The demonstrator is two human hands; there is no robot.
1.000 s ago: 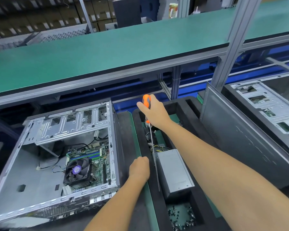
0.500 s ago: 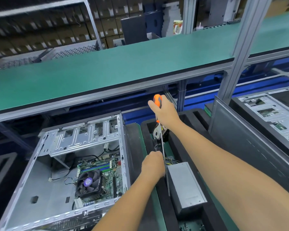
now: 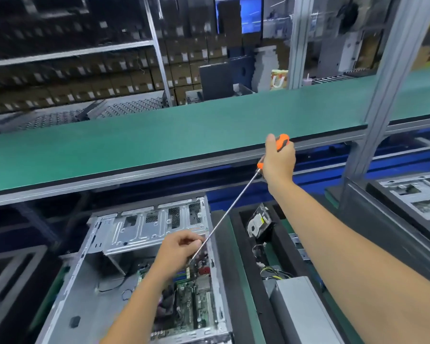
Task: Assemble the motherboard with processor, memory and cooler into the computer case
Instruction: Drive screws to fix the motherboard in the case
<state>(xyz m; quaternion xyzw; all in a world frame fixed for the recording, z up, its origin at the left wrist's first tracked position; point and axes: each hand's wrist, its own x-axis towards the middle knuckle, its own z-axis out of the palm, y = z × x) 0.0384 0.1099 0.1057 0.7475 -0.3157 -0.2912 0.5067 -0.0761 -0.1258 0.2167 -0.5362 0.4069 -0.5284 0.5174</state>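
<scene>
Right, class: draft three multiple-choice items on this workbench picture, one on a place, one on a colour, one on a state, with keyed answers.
1. Where does the tip of the long steel-shafted screwdriver point?
A. into the open grey metal computer case
B. at the green shelf
C. at the boxed power supply

2. What colour is the screwdriver's handle?
A. blue
B. orange and black
C. yellow

3. What is the right hand doing?
A. resting flat
B. hanging idle
C. gripping the handle

Answers: 1 A, the shaft slants down over the green motherboard inside the case, by the left hand. 2 B, orange shows either side of the fist. 3 C, the fingers wrap the handle.
</scene>
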